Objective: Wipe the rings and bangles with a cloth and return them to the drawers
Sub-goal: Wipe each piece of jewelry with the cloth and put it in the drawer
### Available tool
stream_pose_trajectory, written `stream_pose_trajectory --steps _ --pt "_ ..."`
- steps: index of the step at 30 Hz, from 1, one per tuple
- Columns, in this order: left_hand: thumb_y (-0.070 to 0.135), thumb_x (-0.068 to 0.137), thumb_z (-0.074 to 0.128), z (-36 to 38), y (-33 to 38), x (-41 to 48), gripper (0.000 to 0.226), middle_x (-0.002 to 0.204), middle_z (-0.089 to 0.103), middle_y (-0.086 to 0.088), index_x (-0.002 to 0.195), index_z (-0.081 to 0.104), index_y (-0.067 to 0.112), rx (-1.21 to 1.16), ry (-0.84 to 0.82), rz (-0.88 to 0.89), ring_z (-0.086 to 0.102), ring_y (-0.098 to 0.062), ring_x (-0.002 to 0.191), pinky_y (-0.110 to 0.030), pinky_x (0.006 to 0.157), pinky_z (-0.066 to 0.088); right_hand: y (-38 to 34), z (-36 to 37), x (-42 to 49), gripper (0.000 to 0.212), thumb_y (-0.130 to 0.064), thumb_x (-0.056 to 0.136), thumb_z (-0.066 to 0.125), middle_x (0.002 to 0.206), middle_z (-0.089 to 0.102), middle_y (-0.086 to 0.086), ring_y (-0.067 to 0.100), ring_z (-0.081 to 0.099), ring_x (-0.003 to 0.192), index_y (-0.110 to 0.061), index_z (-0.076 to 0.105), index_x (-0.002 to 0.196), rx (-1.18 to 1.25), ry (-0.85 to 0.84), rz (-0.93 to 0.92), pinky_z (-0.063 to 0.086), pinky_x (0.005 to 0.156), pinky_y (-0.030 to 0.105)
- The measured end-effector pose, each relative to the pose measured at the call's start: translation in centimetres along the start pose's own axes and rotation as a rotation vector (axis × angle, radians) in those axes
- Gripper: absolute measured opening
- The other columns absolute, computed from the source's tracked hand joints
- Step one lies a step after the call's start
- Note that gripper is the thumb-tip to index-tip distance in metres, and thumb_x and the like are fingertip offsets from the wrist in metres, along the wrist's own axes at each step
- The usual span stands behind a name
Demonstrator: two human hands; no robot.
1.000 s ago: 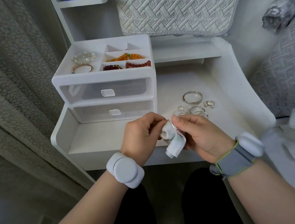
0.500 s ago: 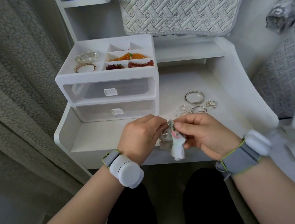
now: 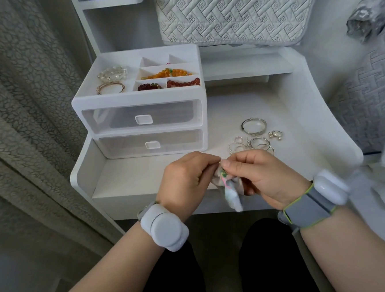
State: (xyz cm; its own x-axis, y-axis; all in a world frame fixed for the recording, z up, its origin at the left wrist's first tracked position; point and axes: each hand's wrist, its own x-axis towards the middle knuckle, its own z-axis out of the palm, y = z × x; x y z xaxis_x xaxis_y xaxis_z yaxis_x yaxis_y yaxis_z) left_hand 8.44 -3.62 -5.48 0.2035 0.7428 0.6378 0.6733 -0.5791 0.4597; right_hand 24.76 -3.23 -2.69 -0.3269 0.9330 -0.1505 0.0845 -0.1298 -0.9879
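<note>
Pinching the cloth [image 3: 232, 190] from both sides, left hand [image 3: 188, 179] and right hand [image 3: 264, 178] fingers clenched on it over the bench [image 3: 138, 175] front edge. Can't see what's wrapped inside. Rings and bangles [image 3: 254, 141] lie just beyond the right hand, shut drawers [image 3: 142, 119] beyond the left.

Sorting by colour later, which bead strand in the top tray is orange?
The orange strand in the wide right-hand compartment, just behind the two dark red strands; the clear beads lie on the left.
</note>
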Motion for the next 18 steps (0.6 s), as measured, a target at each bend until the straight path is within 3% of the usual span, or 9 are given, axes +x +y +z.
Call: stream_pose_trajectory --steps 6,9,13,15,18 --pt "0.013 0.085 0.06 0.1 0.6 0.1 0.012 0.074 0.068 0.005 0.09 0.071 0.012 -0.044 0.093 -0.066 0.058 -0.006 0.071 -0.006 0.064 0.043 -0.3 1.1 0.0 0.029 -0.013 0.09 0.055 0.042 0.055 -0.005 0.003 0.053 0.038 -0.006 0.053 0.061 0.228 0.013 -0.003 0.038 0.038 0.012" --pt "0.008 0.086 0.062 0.0 1.3 0.4 0.013 0.07 0.068 0.008 0.085 0.07 0.018 -0.197 0.082 -0.274 0.062 -0.005 0.065 -0.013 0.063 0.05 0.1 1.6 0.2 0.032 -0.011 0.088 0.058 0.042 0.052 -0.004 0.004 0.048 0.037 -0.009 0.055 0.056 0.235 0.065 -0.101 0.036 0.038 0.013" --pt "0.005 0.086 0.061 0.0 1.8 0.9 0.021 0.066 0.068 -0.002 0.076 0.065 0.022 -0.509 0.062 -0.588 0.063 -0.011 0.058 -0.017 0.057 0.051 0.7 1.9 0.3 0.031 -0.012 0.085 0.063 0.05 0.059 0.0 0.007 0.051 0.043 -0.016 0.061 0.054 0.114 0.117 -0.253 0.04 0.046 0.016" --pt "0.006 0.086 0.061 -0.1 1.9 0.8 0.02 0.066 0.067 0.001 0.076 0.065 0.022 -0.403 0.064 -0.502 0.061 -0.006 0.058 -0.015 0.058 0.049 0.5 1.9 0.3 0.029 -0.013 0.085 0.063 0.049 0.06 -0.001 0.008 0.052 0.044 -0.013 0.061 0.056 0.108 0.112 -0.249 0.042 0.047 0.018" --pt "0.009 0.087 0.057 0.0 1.3 0.6 0.012 0.07 0.066 0.001 0.085 0.069 0.013 -0.056 0.108 -0.168 0.056 -0.009 0.069 -0.015 0.059 0.045 -0.4 1.8 0.4 0.029 -0.014 0.087 0.06 0.043 0.056 -0.004 0.006 0.047 0.038 -0.006 0.057 0.06 0.146 0.111 -0.149 0.037 0.041 0.015"
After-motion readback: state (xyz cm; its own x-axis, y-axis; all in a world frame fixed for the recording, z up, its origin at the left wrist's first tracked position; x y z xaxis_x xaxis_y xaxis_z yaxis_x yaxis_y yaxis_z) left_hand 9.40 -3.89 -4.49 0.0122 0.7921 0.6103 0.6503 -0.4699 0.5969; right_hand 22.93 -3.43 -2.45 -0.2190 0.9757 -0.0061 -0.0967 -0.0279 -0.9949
